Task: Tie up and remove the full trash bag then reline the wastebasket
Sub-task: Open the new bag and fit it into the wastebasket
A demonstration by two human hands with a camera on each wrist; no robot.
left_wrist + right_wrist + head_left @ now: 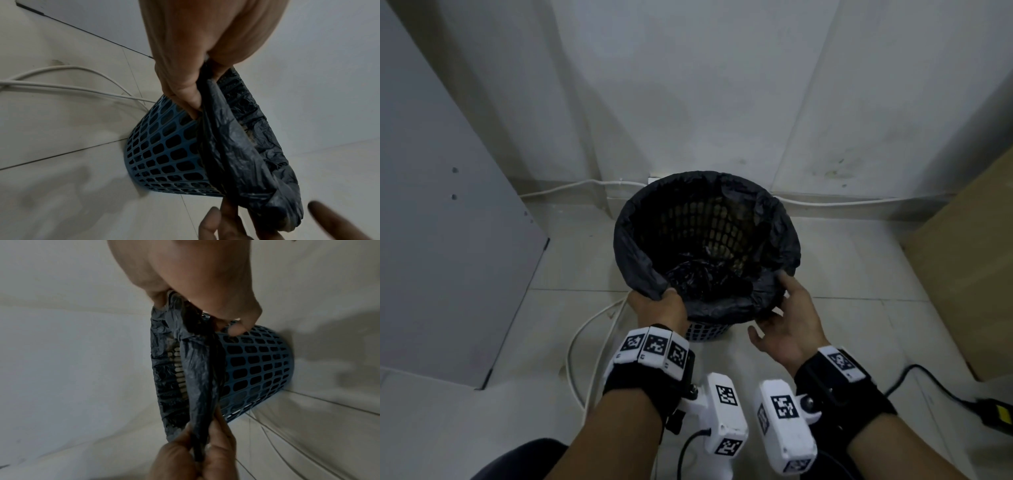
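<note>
A blue mesh wastebasket [705, 334] stands on the tiled floor near the wall, lined with a black trash bag [640, 260] folded over its rim. Crumpled dark contents lie at the bottom of the bag. My left hand [664, 305] grips the bag's edge at the near-left rim; in the left wrist view its fingers [185, 91] pinch the black plastic [236, 146] against the basket [164, 154]. At the near-right rim my right hand [787, 308] holds the bag's fold, and the right wrist view shows its fingers [240, 326] curled over the plastic [197, 378] and basket [257, 369].
White cables [582, 342] loop on the floor left of the basket. A black cable and power adapter [993, 411] lie at the right. A cardboard box [969, 274] stands to the right, and a grey panel [448, 240] to the left. The wall is close behind.
</note>
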